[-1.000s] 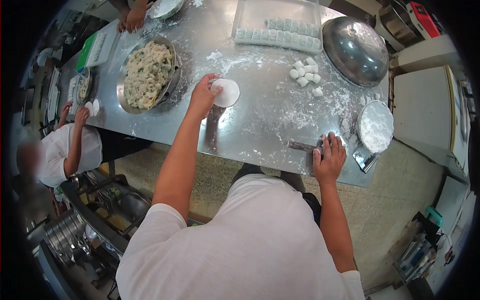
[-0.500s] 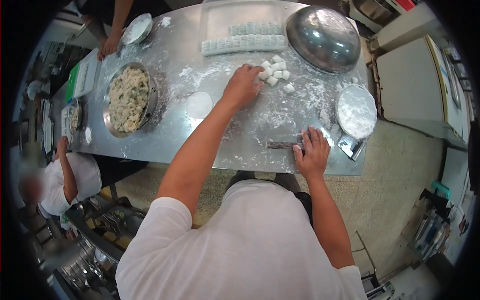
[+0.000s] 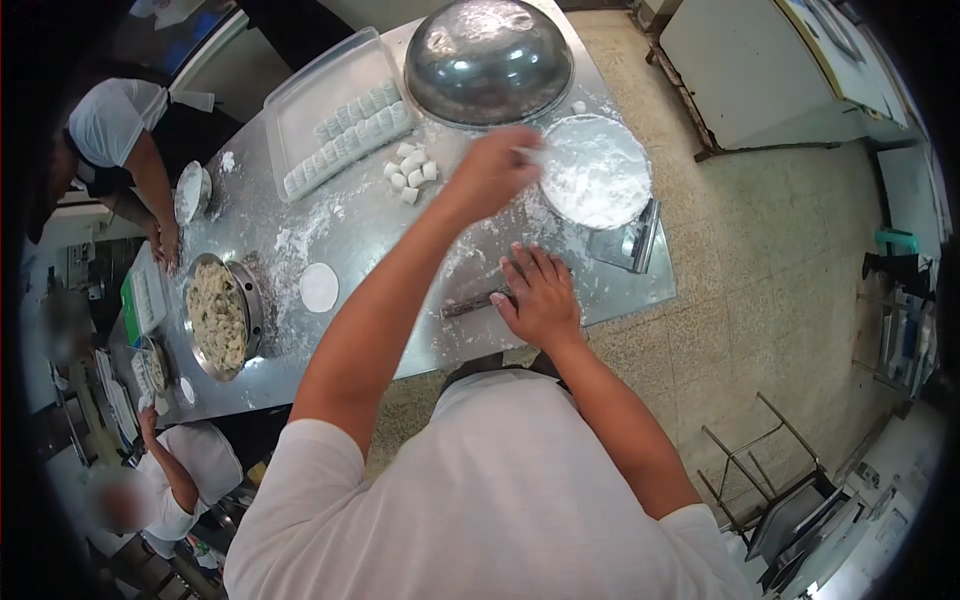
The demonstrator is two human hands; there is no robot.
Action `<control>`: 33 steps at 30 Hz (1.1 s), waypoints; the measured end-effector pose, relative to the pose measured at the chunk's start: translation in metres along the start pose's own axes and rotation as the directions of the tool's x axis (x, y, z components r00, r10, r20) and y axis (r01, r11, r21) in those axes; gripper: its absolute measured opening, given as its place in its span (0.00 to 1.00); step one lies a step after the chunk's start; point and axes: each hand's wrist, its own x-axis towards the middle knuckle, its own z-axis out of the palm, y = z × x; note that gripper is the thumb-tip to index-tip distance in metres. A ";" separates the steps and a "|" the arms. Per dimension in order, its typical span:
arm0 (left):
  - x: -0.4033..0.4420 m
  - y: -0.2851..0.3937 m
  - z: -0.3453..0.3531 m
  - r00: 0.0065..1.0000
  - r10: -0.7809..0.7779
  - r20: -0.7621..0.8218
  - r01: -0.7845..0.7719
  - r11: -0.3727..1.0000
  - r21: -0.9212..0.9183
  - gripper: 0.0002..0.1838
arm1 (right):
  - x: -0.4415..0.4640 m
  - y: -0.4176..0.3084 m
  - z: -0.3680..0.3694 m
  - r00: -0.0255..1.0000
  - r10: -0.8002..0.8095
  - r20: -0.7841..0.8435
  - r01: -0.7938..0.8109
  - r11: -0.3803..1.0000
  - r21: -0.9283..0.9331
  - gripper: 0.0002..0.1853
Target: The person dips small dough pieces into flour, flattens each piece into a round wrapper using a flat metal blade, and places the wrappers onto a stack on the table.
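Since the earlier frame, the left hand (image 3: 492, 172) has moved from the small dough pieces (image 3: 429, 171) to the edge of the bowl (image 3: 648, 182) of flour (image 3: 600, 170), and the whole view has swung round. Its fingers are curled inward and blurred, with something whitish at the tips; whether they pinch a piece, I cannot tell. The right hand (image 3: 543, 305) lies spread, fingers unclenched, over one end of a dark rod (image 3: 465, 305), probably to keep it from rolling.

The rod lies near the front edge of the worktop (image 3: 640, 280), within easy reach. The flour bowl sits at the right edge, likely so that dusting takes little effort, and a scraper (image 3: 640, 240) with a shiny metal grip lies just beside it, toward the front right corner. The dough pieces, stubby, matt and white, form a loose cluster beyond the left forearm. A thin, smooth dough disc (image 3: 319, 288) lies flat by itself to the left, between that forearm and the bowl of lumpy, green-flecked filling (image 3: 216, 315).

Toward the far edge, a translucent rectangular tray (image 3: 310, 105) holds ridged white pieces (image 3: 345, 150) in tight rows; beside it rests a polished metal dome (image 3: 490, 65). Powder streaks the smooth steel between them.
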 end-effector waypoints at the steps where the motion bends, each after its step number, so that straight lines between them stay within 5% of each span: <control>1: 0.017 0.008 0.025 0.989 0.139 0.046 -0.145 0.976 0.161 0.18 | 0.000 -0.001 0.000 1.000 -0.001 0.000 0.001 1.000 -0.004 0.28; 2: 0.036 0.006 0.047 0.949 0.296 0.109 -0.315 0.908 0.276 0.17 | 0.000 -0.001 -0.001 1.000 -0.002 0.000 0.002 1.000 -0.009 0.27; 9: 0.065 0.002 0.111 0.911 0.300 0.283 -0.411 0.720 0.560 0.10 | 0.000 0.001 -0.007 0.999 0.014 0.046 -0.016 0.999 0.033 0.27; 12: 0.061 0.018 0.092 0.863 -0.093 0.497 -0.373 0.546 0.750 0.13 | -0.002 0.002 -0.005 1.000 -0.005 -0.006 0.005 0.998 0.057 0.27; 13: 0.057 0.025 0.085 0.865 -0.094 0.493 -0.372 0.541 0.754 0.13 | -0.002 0.002 -0.003 1.000 -0.010 -0.015 0.011 0.999 0.052 0.26; 15: 0.046 0.033 0.075 0.937 0.095 0.337 -0.278 0.788 0.549 0.09 | -0.002 0.002 -0.002 1.000 -0.016 -0.025 0.018 0.999 0.046 0.26; 19: 0.035 0.005 0.073 0.934 0.123 0.335 -0.313 0.731 0.606 0.12 | -0.003 0.001 -0.001 1.000 -0.006 0.001 0.006 0.999 0.038 0.27; 21: 0.028 0.002 0.073 0.922 0.240 0.305 -0.388 0.566 0.727 0.14 | 0.001 0.002 -0.002 1.000 -0.014 0.017 0.013 1.000 0.023 0.27; 22: 0.026 0.005 0.076 0.937 0.235 0.257 -0.348 0.588 0.730 0.07 | 0.002 0.002 -0.002 1.000 -0.004 0.026 0.004 1.000 0.010 0.27; 25: 0.027 0.005 0.083 0.913 0.310 0.264 -0.405 0.626 0.667 0.08 | -0.003 -0.002 0.000 0.999 0.006 0.052 -0.005 1.000 -0.018 0.27; 29: 0.046 -0.009 0.094 0.939 0.116 0.323 -0.315 0.665 0.677 0.09 | -0.001 -0.001 0.002 0.999 0.003 0.035 -0.001 0.998 -0.062 0.27; 33: 0.034 0.018 0.061 0.963 0.174 0.207 -0.260 0.801 0.539 0.09 | -0.001 -0.003 0.003 1.000 -0.009 0.023 0.011 0.999 -0.052 0.27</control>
